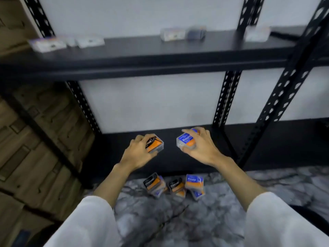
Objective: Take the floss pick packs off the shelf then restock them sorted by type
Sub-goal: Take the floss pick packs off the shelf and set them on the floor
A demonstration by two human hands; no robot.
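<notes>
Packs on upper shelf (160,49) blurred, labels unreadable: two at left end (47,44), two near middle (183,33), one toward right end (256,33). Left hand (140,152) covers part of black-orange pack (155,143) label. Right hand (199,147) hides far side of blue pack (186,139). Floor pile (175,187) overlapping, count unclear. Both sleeves cut by bottom edge.

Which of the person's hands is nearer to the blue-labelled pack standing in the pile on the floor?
Right, though narrowly. The right hand is above the blue-labelled pack on the floor, slightly to its right; the left hand is above and farther left.
</notes>
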